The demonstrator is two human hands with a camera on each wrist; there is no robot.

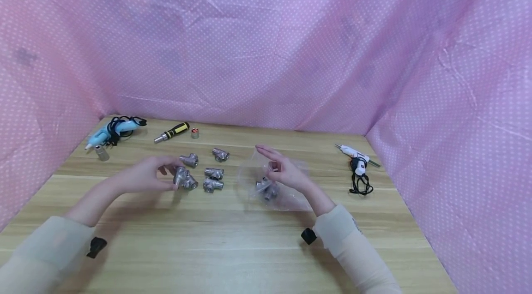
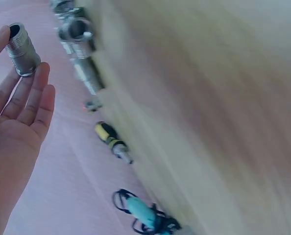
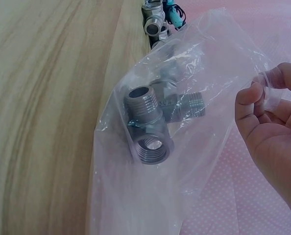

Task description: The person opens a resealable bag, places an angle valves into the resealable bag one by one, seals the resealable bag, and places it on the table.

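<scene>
My left hand (image 1: 151, 175) holds a metal threaded pipe tee (image 1: 180, 176) between thumb and fingertips; the left wrist view shows this fitting (image 2: 24, 51) pinched end to end. Another tee (image 1: 191, 183) is right beside it. Several more tees (image 1: 213, 185) lie on the table between my hands. On the right, my right hand (image 1: 288, 174) pinches the edge of a clear plastic bag (image 1: 297, 201). Inside the bag are metal tees (image 3: 146, 110), seen through the film in the right wrist view. The bag's walls stand partly raised toward my fingers.
At the back left of the wooden table (image 1: 232, 248) lie a blue corded glue gun (image 1: 101, 137), a small metal cylinder (image 1: 101, 153), a yellow-black screwdriver (image 1: 175, 131) and a small round piece (image 1: 195, 133). A white corded tool (image 1: 353, 154) lies at right. Pink dotted cloth (image 1: 266, 54) surrounds the table.
</scene>
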